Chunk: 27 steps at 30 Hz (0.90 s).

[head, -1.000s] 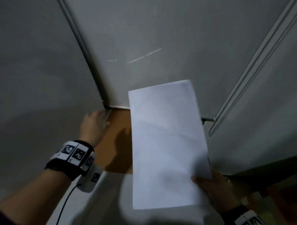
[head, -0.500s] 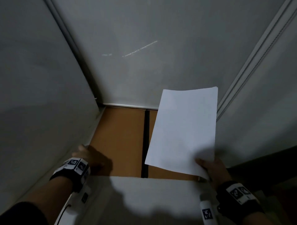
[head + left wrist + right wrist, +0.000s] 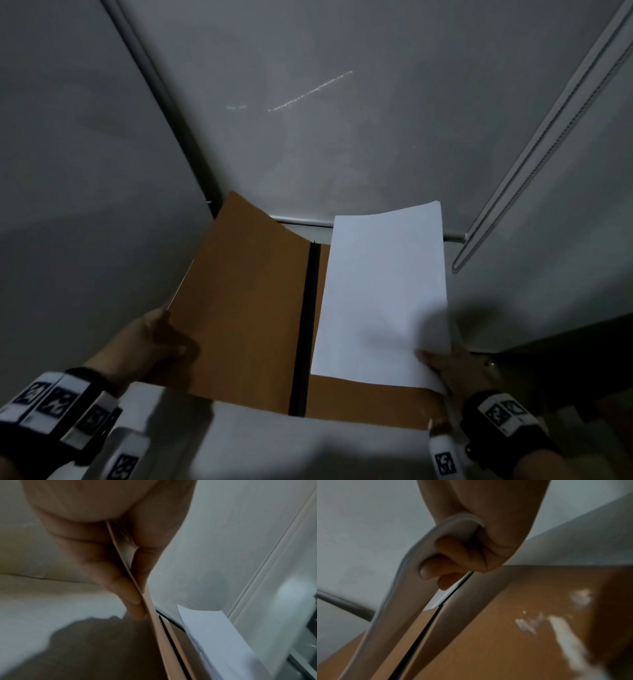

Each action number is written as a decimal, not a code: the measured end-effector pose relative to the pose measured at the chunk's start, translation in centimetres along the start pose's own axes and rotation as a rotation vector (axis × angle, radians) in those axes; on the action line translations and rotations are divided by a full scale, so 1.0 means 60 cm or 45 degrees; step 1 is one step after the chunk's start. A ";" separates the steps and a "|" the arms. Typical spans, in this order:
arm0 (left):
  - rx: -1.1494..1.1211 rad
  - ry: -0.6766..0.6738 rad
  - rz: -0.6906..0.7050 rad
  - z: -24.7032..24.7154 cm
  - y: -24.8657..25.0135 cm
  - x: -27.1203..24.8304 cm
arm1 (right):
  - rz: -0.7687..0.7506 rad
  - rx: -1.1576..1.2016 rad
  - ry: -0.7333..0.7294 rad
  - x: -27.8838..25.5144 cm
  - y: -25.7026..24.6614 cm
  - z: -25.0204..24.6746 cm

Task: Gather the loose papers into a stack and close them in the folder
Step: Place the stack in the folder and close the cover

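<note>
Over the folder's (image 3: 359, 399) right half we are holding the papers (image 3: 383, 291), long edge running toward twelve o'clock, pinched by our right hand (image 3: 455, 371) at five o'clock, while our left hand (image 3: 154, 342) is gripping the raised cover (image 3: 239, 308).

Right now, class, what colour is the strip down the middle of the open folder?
Black. The strip runs between the brown halves of the folder, clearest in the head view.

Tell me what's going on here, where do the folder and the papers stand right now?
A person is filing papers. The left hand grips the outer edge of the brown folder's left cover, which is lifted off the desk. The right hand holds the white papers by their near right corner over the folder's right half, right of the black spine. The folder is not yet closed.
</note>
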State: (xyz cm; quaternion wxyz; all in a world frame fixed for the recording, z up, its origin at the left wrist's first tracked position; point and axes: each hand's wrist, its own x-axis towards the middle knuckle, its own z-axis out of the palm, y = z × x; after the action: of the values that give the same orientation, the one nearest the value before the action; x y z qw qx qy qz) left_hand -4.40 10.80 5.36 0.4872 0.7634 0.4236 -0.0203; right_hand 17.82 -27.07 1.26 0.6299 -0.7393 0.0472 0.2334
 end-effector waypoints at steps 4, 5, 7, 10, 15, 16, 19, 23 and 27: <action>0.027 0.032 0.040 -0.013 -0.009 -0.032 | 0.081 -0.134 -0.034 -0.009 0.038 0.009; 0.043 0.049 0.064 -0.012 -0.013 -0.038 | 0.093 -0.139 -0.040 -0.017 0.043 0.014; 0.056 0.069 0.111 -0.011 -0.015 -0.055 | 0.118 -0.117 -0.076 -0.029 0.057 0.020; 0.042 0.039 0.179 -0.017 -0.018 -0.080 | 0.161 -0.111 -0.092 -0.046 0.074 0.026; 0.140 -0.014 0.246 -0.033 -0.017 -0.111 | 0.202 -0.117 -0.119 -0.067 0.098 0.028; 0.162 -0.019 0.232 -0.036 -0.013 -0.117 | 0.207 -0.125 -0.121 -0.068 0.105 0.028; 0.193 -0.019 0.238 -0.039 -0.004 -0.130 | 0.185 -0.156 -0.165 -0.077 0.114 0.034; 0.105 -0.033 0.246 -0.038 0.029 -0.155 | 0.111 -0.148 -0.264 -0.084 0.123 0.048; -0.156 -0.240 0.343 -0.025 0.083 -0.203 | -0.131 -0.321 -0.263 -0.085 0.109 0.052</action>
State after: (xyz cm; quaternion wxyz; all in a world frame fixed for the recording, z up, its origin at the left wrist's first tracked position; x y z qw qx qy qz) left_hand -9.41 3.48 15.18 0.5689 0.7767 0.2705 -0.0005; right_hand 10.03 -26.54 -2.95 0.5447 -0.7860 -0.0855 0.2797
